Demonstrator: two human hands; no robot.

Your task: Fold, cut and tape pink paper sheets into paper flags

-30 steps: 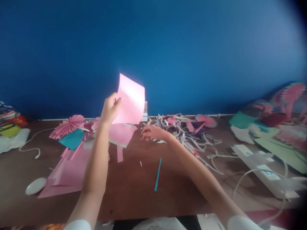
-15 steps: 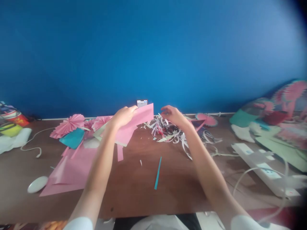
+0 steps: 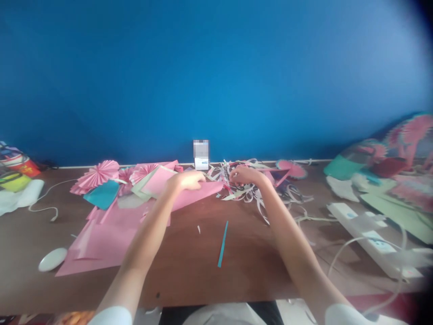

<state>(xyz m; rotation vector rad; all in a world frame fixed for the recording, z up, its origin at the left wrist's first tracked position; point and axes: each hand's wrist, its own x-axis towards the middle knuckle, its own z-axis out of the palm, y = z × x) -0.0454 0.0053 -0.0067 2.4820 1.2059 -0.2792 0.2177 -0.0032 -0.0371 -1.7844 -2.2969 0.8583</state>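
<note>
My left hand is closed on a sheet of pink paper, whose pointed end reaches right toward a tangled pile of thin paper strips. My right hand is down at that pile with its fingers curled into the white and pink strips. The fingertips are partly lost among them. Left of my left hand lie larger pink paper, a teal paper piece and pink pleated paper fans. On the table in front of me is a narrow blue paper strip.
A phone stands against the blue wall behind my hands. A white computer mouse sits at the left. A white power strip with cables lies at the right, before more paper crafts. A small paper scrap is mid-table.
My left hand has lowered with the pink sheet, uncovering more of the phone. My right hand has come down onto the strip pile, and its fingers have curled in.
</note>
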